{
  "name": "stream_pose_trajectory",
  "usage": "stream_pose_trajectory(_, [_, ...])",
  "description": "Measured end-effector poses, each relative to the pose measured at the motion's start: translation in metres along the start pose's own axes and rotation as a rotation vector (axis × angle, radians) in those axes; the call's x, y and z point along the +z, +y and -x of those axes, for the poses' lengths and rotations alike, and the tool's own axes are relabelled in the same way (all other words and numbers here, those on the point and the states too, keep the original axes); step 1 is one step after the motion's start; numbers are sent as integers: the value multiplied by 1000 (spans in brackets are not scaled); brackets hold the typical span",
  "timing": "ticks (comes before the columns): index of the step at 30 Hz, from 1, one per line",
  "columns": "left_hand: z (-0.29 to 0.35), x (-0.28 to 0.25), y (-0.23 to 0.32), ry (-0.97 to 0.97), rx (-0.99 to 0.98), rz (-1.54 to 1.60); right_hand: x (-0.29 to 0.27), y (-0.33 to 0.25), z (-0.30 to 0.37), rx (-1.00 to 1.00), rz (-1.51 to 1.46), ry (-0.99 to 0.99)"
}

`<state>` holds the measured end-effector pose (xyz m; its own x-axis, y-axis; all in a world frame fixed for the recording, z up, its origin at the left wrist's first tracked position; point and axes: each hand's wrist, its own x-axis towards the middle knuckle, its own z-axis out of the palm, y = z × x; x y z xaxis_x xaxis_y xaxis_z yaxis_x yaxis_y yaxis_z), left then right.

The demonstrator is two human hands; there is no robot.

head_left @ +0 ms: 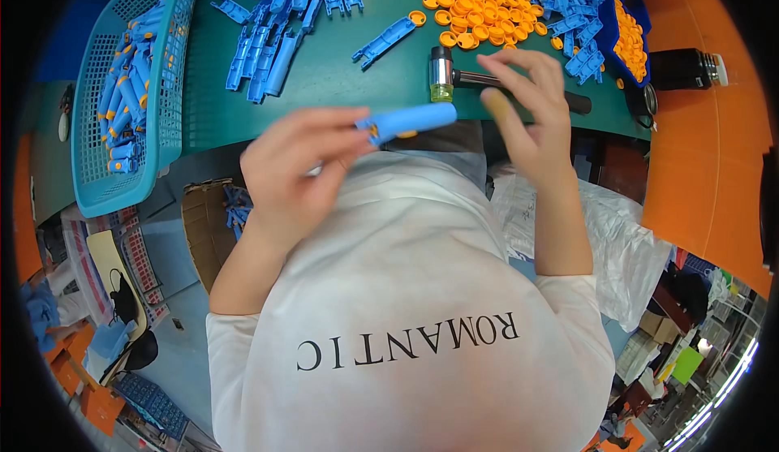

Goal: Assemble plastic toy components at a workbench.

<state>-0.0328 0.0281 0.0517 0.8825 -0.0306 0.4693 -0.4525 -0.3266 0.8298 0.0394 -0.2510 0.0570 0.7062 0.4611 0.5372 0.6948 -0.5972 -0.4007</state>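
Note:
My left hand pinches one end of a blue plastic tube, held level in front of my shirt at the near table edge. A bit of orange shows at the gripped end and another under the tube. My right hand is raised to the right of the tube, fingers apart, with a yellowish covering or stain on the thumb. Beneath it a hammer lies on the green table, its metal head tipped with clear yellow-green and its dark handle partly hidden by the hand.
Loose blue half-shells lie at the far left. A single shell touches an orange cap. Orange round caps and more blue parts are heaped far right, beside a blue bin. A teal basket holds assembled tubes.

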Motion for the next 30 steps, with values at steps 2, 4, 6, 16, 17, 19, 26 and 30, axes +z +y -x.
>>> stream_pose_trajectory(2, [1,3,-7,-81,527,-235,-6,-41,-8,106,-494,-180])
stream_pose_trajectory(4, [2,6,-6,-101,594,-189,-3,-58,-10,176,-663,-280])
stream_pose_trajectory(6, [0,6,0,-143,610,-77,1,-57,-8,179,-770,-387])
stream_pose_trajectory(16, [0,-7,3,-133,667,-197,0,-74,-6,322,-845,-209])
stream_pose_trajectory(17, [-4,-7,0,-128,677,-198,-1,-69,-4,313,-839,-205])
stream_pose_trajectory(19, [-14,-8,-5,-200,552,-210,-2,-58,2,558,-885,-107])
stream_pose_trajectory(26, [-15,22,-6,-78,155,-214,22,-64,-31,291,-689,-27])
stream_pose_trajectory(30, [-19,26,-28,81,-147,50,40,8,-67,213,-223,1])
